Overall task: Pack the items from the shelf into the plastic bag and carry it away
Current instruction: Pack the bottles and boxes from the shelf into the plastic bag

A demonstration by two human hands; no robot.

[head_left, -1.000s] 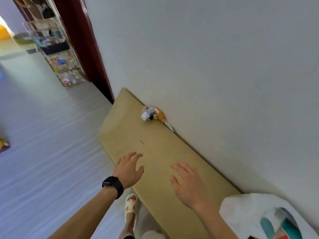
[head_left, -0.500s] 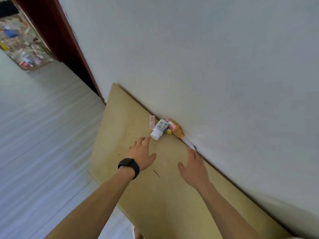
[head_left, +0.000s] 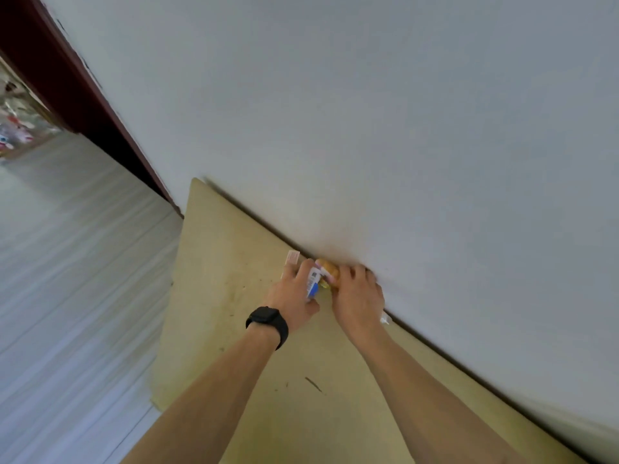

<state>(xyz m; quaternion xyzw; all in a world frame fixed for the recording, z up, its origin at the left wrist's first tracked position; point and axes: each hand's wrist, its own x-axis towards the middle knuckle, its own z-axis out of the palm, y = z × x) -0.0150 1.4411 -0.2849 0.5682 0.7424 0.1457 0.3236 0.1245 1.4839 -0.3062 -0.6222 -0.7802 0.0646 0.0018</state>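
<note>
looking down at a dark red door frame (head_left: 67, 88) at far left, with grey plank floor (head_left: 67, 296) below it. next right, a tan shelf (head_left: 234, 296) runs along the wall. a small pink-and-white packet (head_left: 292, 257) lies flat near the shelf's back edge, just by the left hand's fingertips. left hand (head_left: 294, 296), black watch (head_left: 268, 321) on the wrist, wraps fingers and thumb round a white bottle (head_left: 314, 283) with a blue label. touching the bottle, an orange item (head_left: 330, 271) sits against the wall. right hand (head_left: 356, 296) curls over it, fingers tucked to the wall. hands are side by side, nearly touching. a white tip (head_left: 385, 318) pokes out by the right wrist, can't tell what. grey-white wall (head_left: 402, 128) fills the right.
</note>
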